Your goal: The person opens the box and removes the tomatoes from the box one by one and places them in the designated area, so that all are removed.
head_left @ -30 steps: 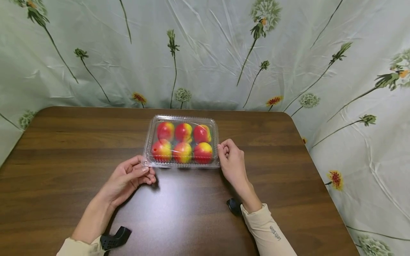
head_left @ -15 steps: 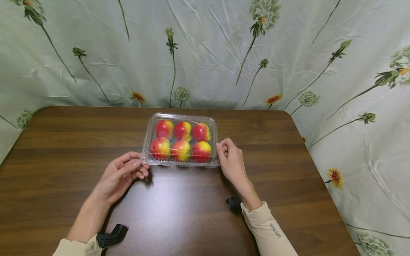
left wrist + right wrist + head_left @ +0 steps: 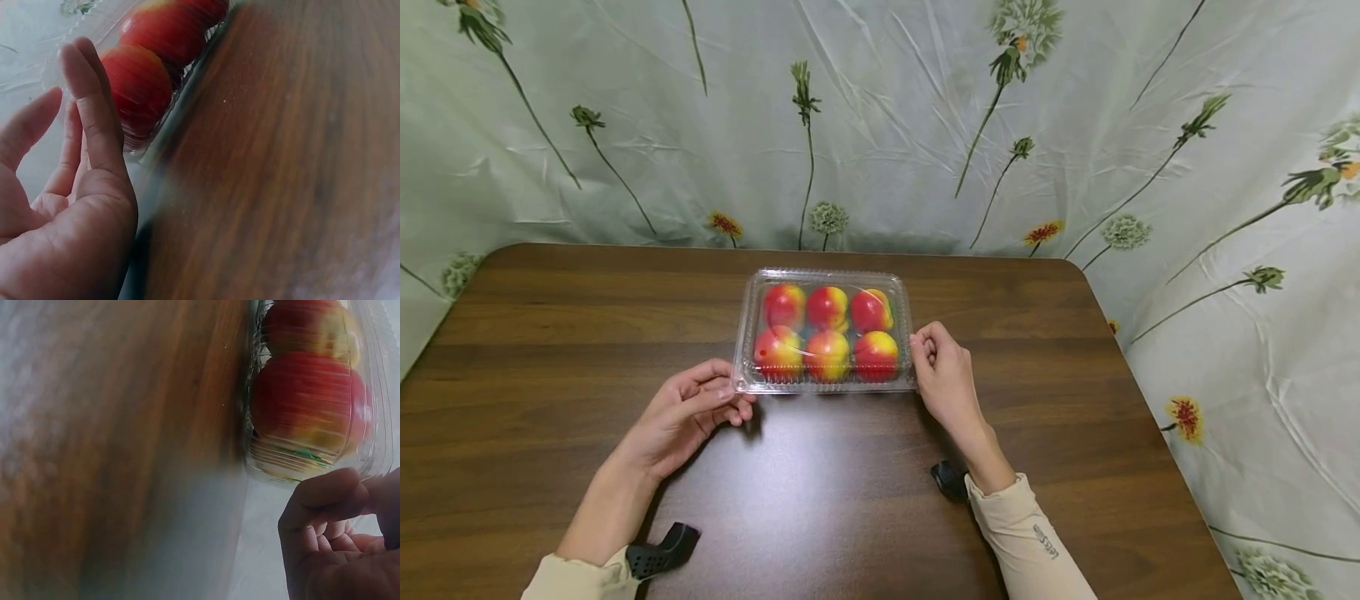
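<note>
A clear plastic clamshell box [image 3: 747, 333] with its lid down lies near the far side of the table. Through the lid show several round red-and-yellow fruits [image 3: 827, 357] in two rows; one has a small red dot. At the near left corner my left hand [image 3: 688, 408] pinches the rim between thumb and fingertips. On the opposite side, the thumb and index finger of my right hand [image 3: 946, 375] pinch the rim, the other fingers curled in. The right wrist view shows that pinch beside a fruit [image 3: 306, 400]. Whether the box's base touches the table cannot be told.
The brown wooden table [image 3: 1075, 483] has rounded far corners. Behind it and to its right hangs a pale cloth [image 3: 895, 125] printed with dandelions. Each wrist wears a black device, the left one [image 3: 662, 550] standing out over the table.
Over the last second the left hand has shifted slightly left at the box's corner. The box has moved only a little, and the right hand keeps its grip.
</note>
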A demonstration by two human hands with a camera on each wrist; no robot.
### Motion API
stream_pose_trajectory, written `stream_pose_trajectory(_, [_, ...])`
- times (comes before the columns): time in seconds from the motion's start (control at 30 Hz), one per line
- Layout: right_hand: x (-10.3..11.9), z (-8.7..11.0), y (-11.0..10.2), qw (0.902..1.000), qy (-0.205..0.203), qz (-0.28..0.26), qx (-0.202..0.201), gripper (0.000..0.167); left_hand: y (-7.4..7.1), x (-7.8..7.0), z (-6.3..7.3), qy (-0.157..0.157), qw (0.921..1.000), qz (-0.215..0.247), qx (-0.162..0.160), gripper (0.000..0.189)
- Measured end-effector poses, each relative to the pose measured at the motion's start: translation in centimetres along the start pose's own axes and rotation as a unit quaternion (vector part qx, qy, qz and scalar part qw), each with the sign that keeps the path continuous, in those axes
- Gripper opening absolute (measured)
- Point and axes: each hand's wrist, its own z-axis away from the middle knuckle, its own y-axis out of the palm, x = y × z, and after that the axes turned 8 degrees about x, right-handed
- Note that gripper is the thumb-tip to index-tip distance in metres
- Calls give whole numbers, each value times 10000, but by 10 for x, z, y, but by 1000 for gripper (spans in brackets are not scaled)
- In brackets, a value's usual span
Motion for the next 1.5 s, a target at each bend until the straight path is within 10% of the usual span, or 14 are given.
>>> stream_pose_trajectory(0.57, [7, 1, -5, 9999, -24, -110, 71, 16, 12, 5, -10, 228, 9961, -538, -664, 32])
stream_pose_trajectory(1.5, [8, 0, -14, 9984, -256, -413, -293, 15, 12, 5, -5, -38, 9927, -1113, -469, 38])
